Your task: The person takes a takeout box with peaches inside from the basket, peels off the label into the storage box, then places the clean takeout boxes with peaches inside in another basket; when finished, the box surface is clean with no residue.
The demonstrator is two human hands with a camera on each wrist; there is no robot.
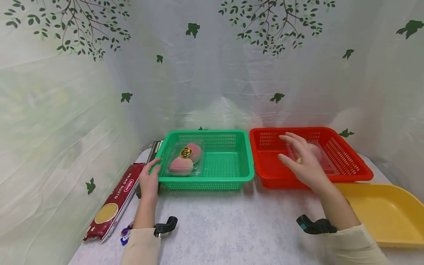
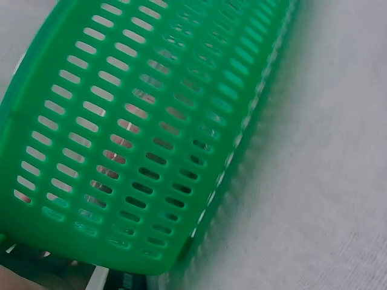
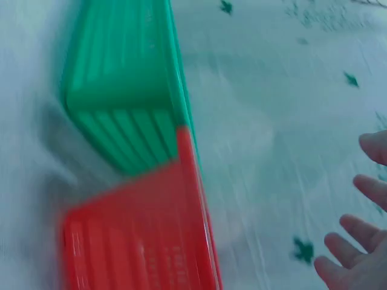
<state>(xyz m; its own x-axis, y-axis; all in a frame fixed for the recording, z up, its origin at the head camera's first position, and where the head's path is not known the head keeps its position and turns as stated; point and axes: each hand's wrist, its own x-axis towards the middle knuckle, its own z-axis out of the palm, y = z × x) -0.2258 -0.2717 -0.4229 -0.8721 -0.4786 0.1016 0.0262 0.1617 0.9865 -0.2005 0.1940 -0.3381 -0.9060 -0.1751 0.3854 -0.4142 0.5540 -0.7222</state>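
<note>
My left hand [image 1: 149, 182] is at the left end of the green basket [image 1: 207, 179], with its fingertips right at the rim and its fingers loosely extended. Inside that basket, toward the left, lies a clear plastic pack of peaches [image 1: 182, 165] with a black and gold sticker. Over the red basket [image 1: 269, 167] hovers my right hand [image 1: 306, 165], fingers spread and nothing held. Behind it sits another clear pack of peaches [image 1: 316, 151], partly hidden by the hand. The right wrist view shows the spread fingers [image 3: 357, 232] of the right hand above the basket rims.
Left of the green basket lie a dark red Primo Gusto pasta pack [image 1: 116, 202], a black box [image 1: 155, 149] and a small purple-blue wrapper [image 1: 126, 233]. A yellow tray [image 1: 387, 209] stands at the right front. A leaf-printed curtain [image 1: 218, 73] closes off the back and sides.
</note>
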